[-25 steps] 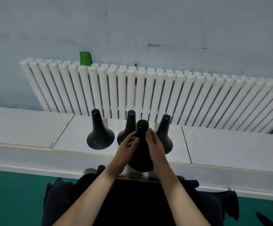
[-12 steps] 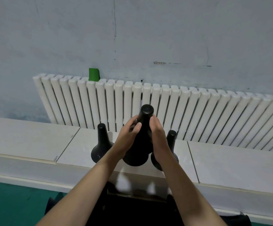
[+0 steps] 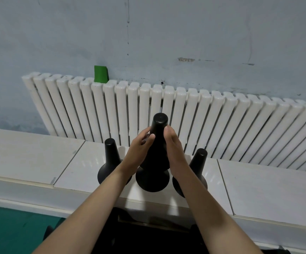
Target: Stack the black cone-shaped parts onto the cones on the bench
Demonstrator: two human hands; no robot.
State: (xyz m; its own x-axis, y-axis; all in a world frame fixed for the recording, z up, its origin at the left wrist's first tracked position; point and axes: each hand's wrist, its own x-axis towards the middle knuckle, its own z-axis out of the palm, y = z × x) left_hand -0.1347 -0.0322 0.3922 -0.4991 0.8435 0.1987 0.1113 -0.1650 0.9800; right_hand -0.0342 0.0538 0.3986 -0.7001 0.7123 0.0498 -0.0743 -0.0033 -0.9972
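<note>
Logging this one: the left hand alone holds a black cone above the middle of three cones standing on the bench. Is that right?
Not quite. In the head view both hands hold it: the left hand and the right hand each grip the neck of the black cone. The rest stands: it is above the middle cone of three on the bench.

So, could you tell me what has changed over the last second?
The left hand and right hand carried the held cone up from the front edge of the bench and forward, over the middle cone, whose base shows beneath it. Their grip on its neck stayed. The left cone and right cone stayed put.
</note>
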